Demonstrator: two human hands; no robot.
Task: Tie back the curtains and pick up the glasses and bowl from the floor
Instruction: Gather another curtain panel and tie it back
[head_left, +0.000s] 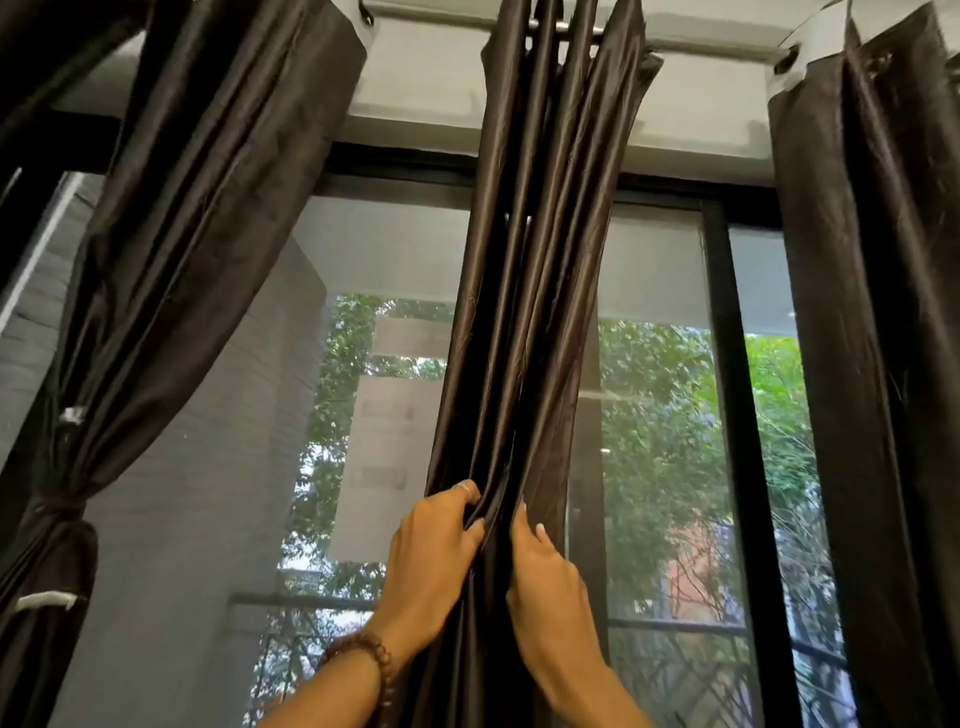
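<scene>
We find no readable writing anywhere. Our left hand (434, 551) and right hand (543, 574) reach up side by side into the middle curtain (519, 322), each grip curled tight on its dark satin folds. A beaded bracelet (363, 652) circles the left wrist. The left curtain (171, 249) is already tied back; the right curtain (872, 312) hangs loose. Behind them we see a black-framed window (737, 415) with trees outside.

home room; dark curtains (524, 312) on rod; tall window (660, 415); trees outside
</scene>
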